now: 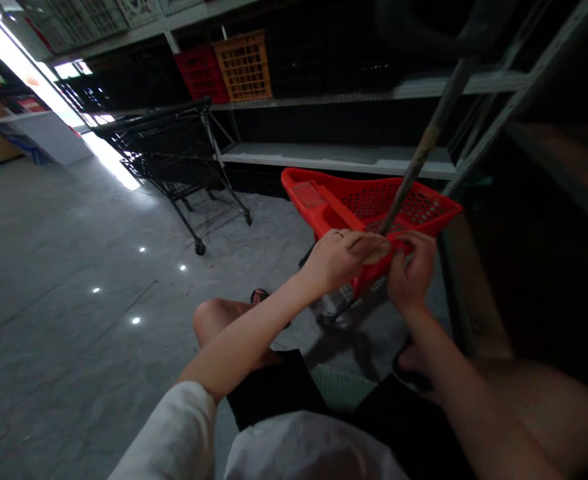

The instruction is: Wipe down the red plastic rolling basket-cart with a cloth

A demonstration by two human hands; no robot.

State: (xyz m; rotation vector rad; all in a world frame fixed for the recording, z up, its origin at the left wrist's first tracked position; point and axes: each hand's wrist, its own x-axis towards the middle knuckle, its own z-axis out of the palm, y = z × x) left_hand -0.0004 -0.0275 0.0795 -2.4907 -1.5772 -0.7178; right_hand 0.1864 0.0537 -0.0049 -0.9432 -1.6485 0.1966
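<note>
A grey floor [74, 267] is spreading out around me, and a long shelf rack [324, 157] is filling the back. A black trolley [164, 143] is standing before it on the left. A red cart [329, 200] is sitting just beyond my knees, which I am holding apart. I am holding both arms out, my left angled up to the right, my right angled up to the left. A worn pole [427, 143] is slanting up to the right from just behind my hands, crossing in front of the cart and rack. An orange crate [244, 67] is resting beside a red crate [201, 73] on the rack. My left hand [341, 257] is lying over the cart's near edge, fingers pointing right; my right hand [414, 270] is resting curled close beside it; I cannot tell what either is gripping. A pale panel [308, 193] is showing on the cart, any lettering too blurred to read
</note>
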